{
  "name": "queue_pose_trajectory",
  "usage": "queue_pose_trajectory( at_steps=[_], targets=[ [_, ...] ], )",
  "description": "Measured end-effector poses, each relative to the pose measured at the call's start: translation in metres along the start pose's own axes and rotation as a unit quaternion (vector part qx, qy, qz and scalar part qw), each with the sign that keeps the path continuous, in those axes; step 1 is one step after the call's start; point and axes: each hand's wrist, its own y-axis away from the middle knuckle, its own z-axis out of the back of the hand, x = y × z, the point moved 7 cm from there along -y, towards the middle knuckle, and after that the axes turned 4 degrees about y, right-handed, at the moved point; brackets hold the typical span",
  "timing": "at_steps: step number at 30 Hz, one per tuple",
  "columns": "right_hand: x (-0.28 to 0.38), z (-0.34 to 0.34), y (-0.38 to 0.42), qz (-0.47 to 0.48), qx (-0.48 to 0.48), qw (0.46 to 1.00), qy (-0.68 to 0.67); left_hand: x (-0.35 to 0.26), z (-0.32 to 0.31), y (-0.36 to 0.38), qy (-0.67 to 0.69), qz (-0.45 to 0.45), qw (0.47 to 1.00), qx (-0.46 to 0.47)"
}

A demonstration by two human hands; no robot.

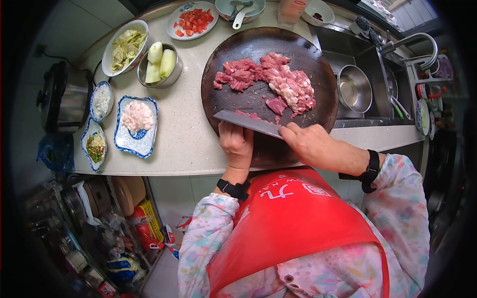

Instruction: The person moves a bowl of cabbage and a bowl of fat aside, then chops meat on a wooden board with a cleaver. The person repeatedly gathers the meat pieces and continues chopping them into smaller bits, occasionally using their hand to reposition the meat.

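A wide-bladed kitchen cleaver [248, 122] is held nearly level over the near part of a round dark chopping board [223, 59]. My right hand [313, 144] is closed around its handle end. Toward the blade's other end, my left hand [236, 144] is closed against the cleaver with bent fingers; the blade hides the fingertips. Bits of meat show along the blade's upper edge. Beyond it, chopped raw meat [293, 89], pink-red with pale fat, lies in a loose heap, with a small darker red piece [277, 105] at its near side.
Left on the counter [194, 149] are a plate of pale minced meat [137, 116], small dishes, a steel bowl [175, 74] of peeled vegetable pieces and a bowl of cut leaves [128, 47]. Diced tomato [194, 22] sits behind. Right is a sink [343, 44] holding a steel basin [355, 89].
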Motion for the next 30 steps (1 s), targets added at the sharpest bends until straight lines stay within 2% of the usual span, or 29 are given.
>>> queue_pose_trajectory(
  at_steps=[3, 6, 9, 13, 14, 17, 20, 23, 24, 30],
  targets=[
    [0.005, -0.006, -0.031, 0.001, -0.002, 1.000, 0.001, -0.003, 0.000, -0.006, 0.004, -0.008, 1.000, -0.005],
    [0.007, -0.007, -0.062, 0.028, -0.046, 0.998, -0.025, -0.003, 0.000, -0.003, -0.008, -0.002, 1.000, -0.012],
    [-0.011, -0.002, -0.058, 0.036, -0.099, 0.993, -0.047, -0.005, 0.001, -0.004, 0.007, -0.009, 1.000, -0.007],
    [-0.009, 0.005, -0.032, 0.023, -0.074, 0.995, -0.065, -0.003, 0.004, -0.003, 0.023, -0.008, 0.999, -0.048],
    [-0.007, 0.003, -0.025, 0.034, -0.063, 0.996, -0.060, -0.002, 0.004, -0.003, 0.008, 0.019, 1.000, -0.017],
    [-0.007, 0.007, -0.009, 0.034, -0.021, 0.999, -0.037, 0.001, 0.002, 0.000, 0.002, 0.004, 0.999, -0.036],
    [-0.008, 0.002, -0.011, 0.041, 0.006, 0.999, -0.006, -0.006, 0.004, -0.007, 0.001, -0.007, 1.000, -0.021],
    [-0.001, -0.006, -0.047, 0.036, 0.036, 0.999, 0.013, -0.006, 0.002, -0.005, -0.007, -0.012, 1.000, -0.011],
    [0.004, -0.007, -0.058, 0.057, -0.017, 0.998, 0.000, -0.006, 0.000, -0.004, -0.010, -0.014, 1.000, -0.006],
    [-0.016, 0.004, -0.058, 0.008, -0.058, 0.998, -0.032, -0.008, 0.003, -0.005, -0.009, -0.005, 1.000, -0.022]
  ],
)
